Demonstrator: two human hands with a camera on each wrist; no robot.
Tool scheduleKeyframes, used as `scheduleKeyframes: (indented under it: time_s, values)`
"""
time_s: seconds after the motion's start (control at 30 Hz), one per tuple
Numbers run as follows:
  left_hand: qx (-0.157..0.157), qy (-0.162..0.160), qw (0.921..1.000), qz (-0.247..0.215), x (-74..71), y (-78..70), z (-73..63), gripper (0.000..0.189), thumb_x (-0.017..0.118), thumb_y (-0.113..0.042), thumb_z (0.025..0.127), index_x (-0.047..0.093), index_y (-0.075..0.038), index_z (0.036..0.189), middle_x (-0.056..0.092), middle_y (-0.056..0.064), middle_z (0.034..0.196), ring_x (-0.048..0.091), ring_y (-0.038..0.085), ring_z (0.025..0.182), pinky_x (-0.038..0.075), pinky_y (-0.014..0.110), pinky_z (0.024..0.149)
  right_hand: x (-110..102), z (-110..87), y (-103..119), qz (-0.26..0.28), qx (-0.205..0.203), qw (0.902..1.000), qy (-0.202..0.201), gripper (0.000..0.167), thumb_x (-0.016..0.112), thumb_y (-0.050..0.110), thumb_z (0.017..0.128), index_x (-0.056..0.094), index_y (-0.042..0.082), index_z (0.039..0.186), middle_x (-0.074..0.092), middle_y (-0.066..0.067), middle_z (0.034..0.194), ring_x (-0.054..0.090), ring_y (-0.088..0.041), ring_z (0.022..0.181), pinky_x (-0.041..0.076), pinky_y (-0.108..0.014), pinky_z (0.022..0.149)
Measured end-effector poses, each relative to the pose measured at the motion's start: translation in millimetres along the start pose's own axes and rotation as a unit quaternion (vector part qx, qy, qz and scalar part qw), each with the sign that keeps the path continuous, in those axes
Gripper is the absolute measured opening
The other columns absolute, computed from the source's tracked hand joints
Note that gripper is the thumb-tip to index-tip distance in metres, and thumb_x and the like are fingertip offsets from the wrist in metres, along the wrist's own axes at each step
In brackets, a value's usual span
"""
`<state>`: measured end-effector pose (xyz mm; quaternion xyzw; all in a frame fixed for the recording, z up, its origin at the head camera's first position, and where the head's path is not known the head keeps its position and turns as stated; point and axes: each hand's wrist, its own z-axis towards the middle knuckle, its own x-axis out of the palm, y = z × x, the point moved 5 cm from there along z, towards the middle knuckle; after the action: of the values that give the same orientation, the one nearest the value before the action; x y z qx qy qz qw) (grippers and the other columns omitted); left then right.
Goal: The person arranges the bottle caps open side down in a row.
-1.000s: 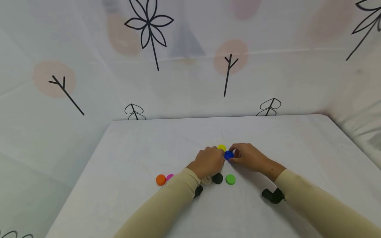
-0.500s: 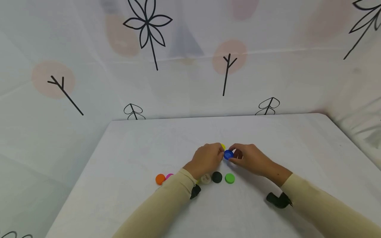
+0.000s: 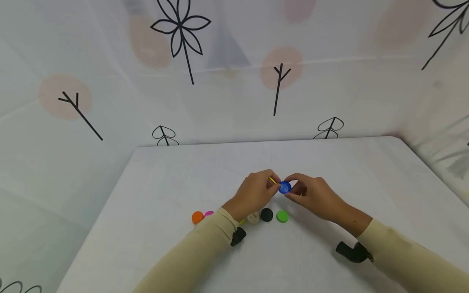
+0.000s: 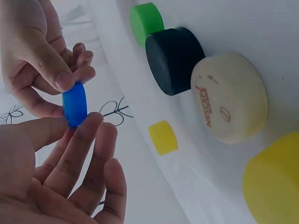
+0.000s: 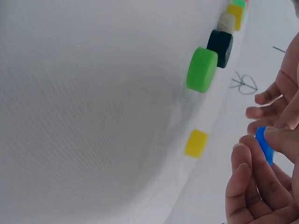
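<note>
A blue bottle cap [image 3: 285,187] is held up between both hands, its hollow side towards the head camera. My left hand [image 3: 253,194] pinches its left edge with thumb and fingertips. On the opposite edge, my right hand [image 3: 318,198] grips it between thumb and fingers. The left wrist view shows the blue cap [image 4: 74,105] edge-on, touched by both hands. Beyond it a yellow cap [image 4: 163,137] lies on the table, apart from the fingers; in the head view the left hand hides most of that cap.
A row of bottle caps lies nearer the body: orange [image 3: 198,217], pink [image 3: 209,213], white [image 3: 253,217], black [image 3: 266,215] and green [image 3: 282,216]. The left forearm covers part of the row. A patterned cloth [image 3: 227,106] hangs behind the white table [image 3: 183,171].
The blue cap has tilted so its hollow side shows. The left hand has shifted up and right, its thumb and fingers now on the cap's edge. The right forearm has swung slightly right.
</note>
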<state>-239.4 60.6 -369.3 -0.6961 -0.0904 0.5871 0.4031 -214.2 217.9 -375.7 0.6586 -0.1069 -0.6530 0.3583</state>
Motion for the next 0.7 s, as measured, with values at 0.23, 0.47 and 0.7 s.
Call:
scheduleKeyframes:
  time_s: [0.23,0.47,0.7]
  values:
    - [0.009,-0.010,0.9998,-0.015,-1.8,-2.4,-2.1,0.020,0.069,-0.026,0.096,0.068,-0.016,0.113,0.076,-0.003,0.099,0.068,0.005,0.088,0.051,0.016,0.070,-3.2,-2.3,-3.7,0.058,0.032,0.9977,0.017,0.034,0.072,0.014,0.091,0.058,0.009,0.122,0.074,-0.004,0.086,0.065,-0.015,0.075,0.053,-0.024,0.063]
    - [0.042,-0.008,0.9988,0.023,2.2,-8.7,-6.2,0.028,0.073,-0.030,0.092,0.071,-0.017,0.117,0.077,-0.007,0.099,0.067,0.004,0.090,0.049,0.014,0.069,-4.1,-4.4,-11.4,0.148,0.080,0.9836,0.066,0.030,0.060,0.030,0.101,0.059,0.006,0.119,0.075,-0.012,0.096,0.069,-0.026,0.083,0.057,-0.034,0.071]
    - [0.049,0.010,0.9981,0.037,7.3,-10.1,-7.1,0.022,0.074,-0.033,0.091,0.075,-0.020,0.108,0.076,-0.011,0.095,0.065,0.003,0.089,0.047,0.014,0.070,-2.8,-7.2,-18.2,0.164,0.102,0.9773,0.087,0.029,0.062,0.032,0.100,0.059,0.007,0.115,0.075,-0.010,0.095,0.067,-0.026,0.082,0.053,-0.039,0.075]
